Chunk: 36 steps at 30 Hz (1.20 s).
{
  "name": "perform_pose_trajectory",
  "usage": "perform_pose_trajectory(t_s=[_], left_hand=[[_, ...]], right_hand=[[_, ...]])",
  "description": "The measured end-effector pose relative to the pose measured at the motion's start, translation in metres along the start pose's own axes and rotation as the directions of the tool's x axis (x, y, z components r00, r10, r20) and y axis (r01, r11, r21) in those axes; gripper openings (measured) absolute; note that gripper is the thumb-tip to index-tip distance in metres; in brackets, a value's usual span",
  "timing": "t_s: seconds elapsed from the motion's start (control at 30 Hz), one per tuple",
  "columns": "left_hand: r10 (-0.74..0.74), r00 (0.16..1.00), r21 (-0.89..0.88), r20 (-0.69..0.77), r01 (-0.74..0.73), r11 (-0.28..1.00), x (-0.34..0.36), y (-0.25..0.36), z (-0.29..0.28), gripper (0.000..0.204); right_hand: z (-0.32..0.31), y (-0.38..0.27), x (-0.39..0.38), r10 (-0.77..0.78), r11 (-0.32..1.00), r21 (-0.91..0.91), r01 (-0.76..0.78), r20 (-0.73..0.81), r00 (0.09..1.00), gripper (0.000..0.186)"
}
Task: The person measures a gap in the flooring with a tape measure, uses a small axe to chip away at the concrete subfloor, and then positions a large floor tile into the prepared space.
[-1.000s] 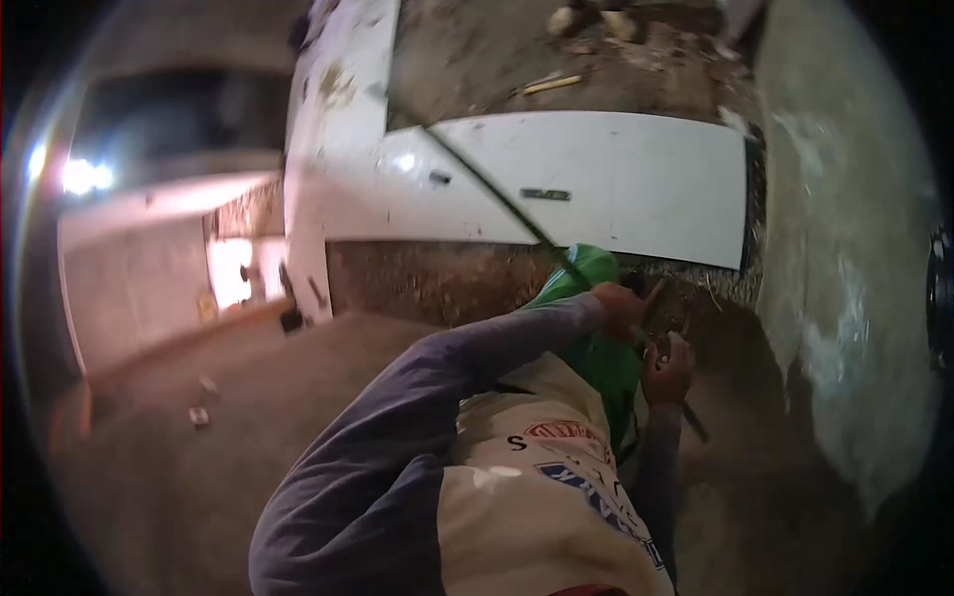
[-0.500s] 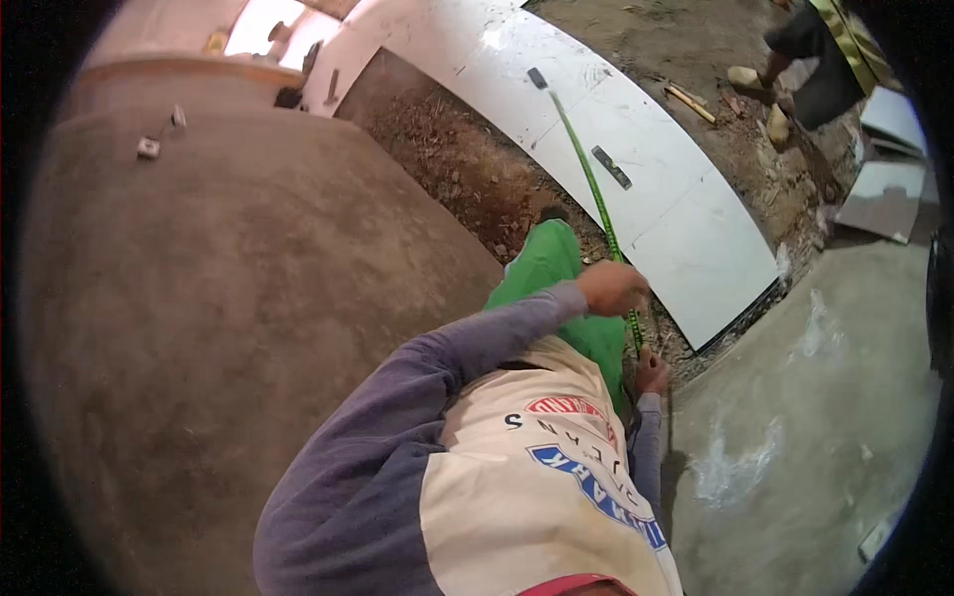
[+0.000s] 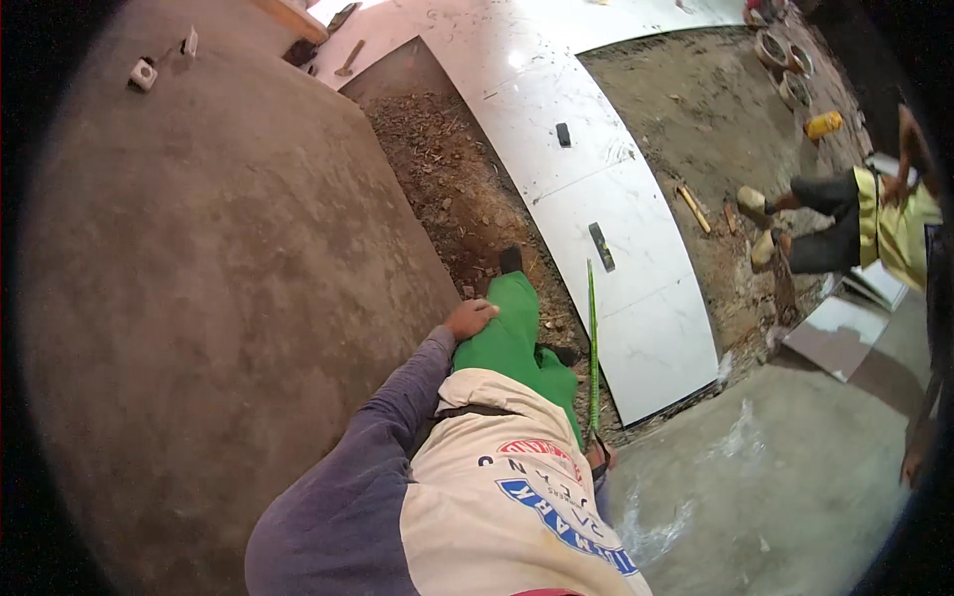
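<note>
My left hand [image 3: 472, 318] lies on my green trouser leg, holding nothing, its fingers loosely extended. Beside my right hip, my right hand [image 3: 598, 459] is closed on the near end of a green tape measure [image 3: 593, 348]; my shirt partly hides it. The tape's blade runs away from me, its far tip over the white tiles [image 3: 646, 328]. A short spirit level [image 3: 601, 246] lies on those tiles close to that tip. Farther along the row sits a small dark block [image 3: 563, 134].
Left of the tile row are a rubble-filled strip [image 3: 437, 149] and bare concrete floor [image 3: 219, 298]. Another person [image 3: 845, 233] is at the right, near loose tiles [image 3: 840, 333]. A yellow-handled tool [image 3: 694, 209], buckets [image 3: 795, 89] and a hammer [image 3: 350, 58] lie farther off.
My left hand has moved off from beside the tape onto my leg. The tape's far tip has come back from near the dark block, leaving less blade out. The view has shifted.
</note>
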<state>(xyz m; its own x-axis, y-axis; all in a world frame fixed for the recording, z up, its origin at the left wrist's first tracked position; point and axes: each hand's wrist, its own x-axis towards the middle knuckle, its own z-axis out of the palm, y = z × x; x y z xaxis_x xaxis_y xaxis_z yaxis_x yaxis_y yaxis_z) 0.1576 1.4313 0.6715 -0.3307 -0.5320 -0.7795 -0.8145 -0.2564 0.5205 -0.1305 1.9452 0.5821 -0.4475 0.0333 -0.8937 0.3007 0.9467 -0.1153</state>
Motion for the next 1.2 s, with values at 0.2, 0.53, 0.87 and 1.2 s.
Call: perform_pose_trajectory(t_s=[0.2,0.53,0.87,1.2], left_hand=[[-0.043,0.990,-0.373,-0.136,-0.011,0.928,0.058,-0.082,-0.066,0.050],[-0.214,0.958,-0.585,-0.190,0.065,0.809,0.117,-0.129,-0.114,0.042],[-0.379,0.887,-0.728,-0.264,0.075,0.682,0.050,-0.238,-0.090,0.035],[-0.401,0.908,-0.870,-0.124,0.095,0.484,0.000,-0.253,-0.134,0.044]], right_hand=[[0.041,-0.127,-0.053,-0.294,0.939,-0.184,0.290,0.007,0.956,0.048],[0.028,-0.338,-0.062,-0.561,0.777,-0.377,0.503,-0.055,0.826,0.054],[0.105,-0.522,-0.068,-0.764,0.457,-0.669,0.586,0.043,0.644,0.043],[0.136,-0.732,-0.157,-0.835,0.551,-0.079,0.831,-0.029,0.550,0.022]])
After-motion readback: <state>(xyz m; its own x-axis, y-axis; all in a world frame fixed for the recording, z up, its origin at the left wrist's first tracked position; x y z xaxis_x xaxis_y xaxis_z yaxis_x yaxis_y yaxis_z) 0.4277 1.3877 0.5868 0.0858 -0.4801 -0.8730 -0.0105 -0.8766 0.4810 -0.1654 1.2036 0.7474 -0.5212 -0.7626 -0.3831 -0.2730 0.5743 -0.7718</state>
